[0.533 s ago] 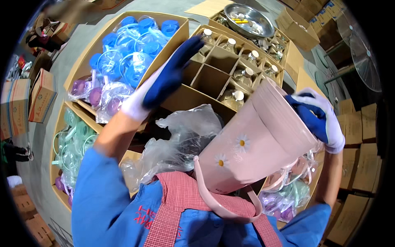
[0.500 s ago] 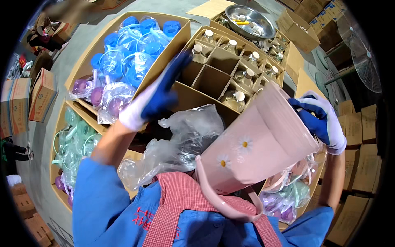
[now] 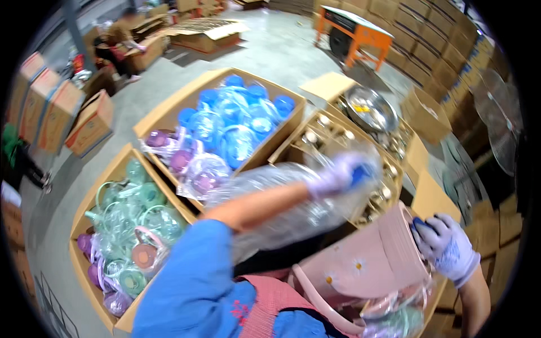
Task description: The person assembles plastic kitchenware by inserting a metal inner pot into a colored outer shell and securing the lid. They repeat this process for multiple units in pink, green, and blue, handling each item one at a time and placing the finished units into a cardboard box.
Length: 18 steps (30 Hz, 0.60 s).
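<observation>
A pink bucket (image 3: 360,262) with daisy prints and a pink handle is tilted on its side against my front, its mouth toward the right. My right hand (image 3: 448,248), in a white and blue glove, is closed on its rim. My left hand (image 3: 344,173), gloved alike and smeared by motion, reaches across to the right with its fingers closed on a clear plastic bag (image 3: 276,197). The crumpled bag stretches from my forearm to the hand. Beneath and beyond it, a divided carton (image 3: 293,135) holds capped glass bottles (image 3: 309,138), partly covered by the bag.
Cartons of blue (image 3: 234,121) and green plastic pieces (image 3: 132,211) stand to the left, with purple ones among them. A steel bowl (image 3: 386,110) with small caps rests beyond the bottles. A fan (image 3: 496,121) and stacked cartons line the right. One person (image 3: 121,42) sits far left.
My left hand has swung rightward and drawn the plastic bag up over the bottle carton. The bucket has moved lower and to the right with my right hand. My view has lifted.
</observation>
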Each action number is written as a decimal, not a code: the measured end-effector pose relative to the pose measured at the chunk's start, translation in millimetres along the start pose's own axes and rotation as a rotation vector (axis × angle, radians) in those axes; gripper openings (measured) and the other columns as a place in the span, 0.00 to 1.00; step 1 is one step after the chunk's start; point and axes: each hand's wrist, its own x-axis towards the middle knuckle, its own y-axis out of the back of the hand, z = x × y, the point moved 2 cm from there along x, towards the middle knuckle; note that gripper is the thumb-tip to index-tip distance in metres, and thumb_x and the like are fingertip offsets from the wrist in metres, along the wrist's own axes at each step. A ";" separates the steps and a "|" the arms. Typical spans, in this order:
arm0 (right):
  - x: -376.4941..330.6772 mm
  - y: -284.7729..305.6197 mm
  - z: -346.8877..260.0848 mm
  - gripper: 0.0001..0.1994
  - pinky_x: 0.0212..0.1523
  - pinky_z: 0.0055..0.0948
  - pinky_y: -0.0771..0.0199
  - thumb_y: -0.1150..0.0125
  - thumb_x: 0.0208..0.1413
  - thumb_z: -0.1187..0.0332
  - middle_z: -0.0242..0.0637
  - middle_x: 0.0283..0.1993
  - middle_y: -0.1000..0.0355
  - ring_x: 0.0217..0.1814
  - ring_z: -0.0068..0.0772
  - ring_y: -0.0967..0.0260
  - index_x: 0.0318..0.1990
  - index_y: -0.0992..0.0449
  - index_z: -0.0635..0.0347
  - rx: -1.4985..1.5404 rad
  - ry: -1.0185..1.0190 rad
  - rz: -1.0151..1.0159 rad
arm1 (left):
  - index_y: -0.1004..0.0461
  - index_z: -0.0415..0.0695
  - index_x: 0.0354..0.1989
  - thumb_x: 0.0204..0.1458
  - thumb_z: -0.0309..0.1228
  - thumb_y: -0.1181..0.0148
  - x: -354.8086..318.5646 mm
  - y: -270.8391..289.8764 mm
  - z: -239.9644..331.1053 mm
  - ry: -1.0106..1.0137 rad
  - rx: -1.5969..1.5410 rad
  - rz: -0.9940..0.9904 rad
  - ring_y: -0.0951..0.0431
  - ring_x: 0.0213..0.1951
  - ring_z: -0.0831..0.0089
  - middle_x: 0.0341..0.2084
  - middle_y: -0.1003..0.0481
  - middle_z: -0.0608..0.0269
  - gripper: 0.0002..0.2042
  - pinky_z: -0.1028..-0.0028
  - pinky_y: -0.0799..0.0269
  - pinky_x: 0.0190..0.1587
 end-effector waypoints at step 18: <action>-18.9 -74.1 1.3 0.12 0.33 0.38 0.36 0.34 0.43 0.64 0.44 0.25 0.31 0.28 0.48 0.33 0.36 0.22 0.59 0.959 -0.605 0.080 | 0.23 0.42 0.46 0.64 0.35 0.54 -41.3 -115.9 -69.7 0.579 -0.706 -0.066 0.25 0.41 0.77 0.38 0.22 0.63 0.14 0.73 0.29 0.46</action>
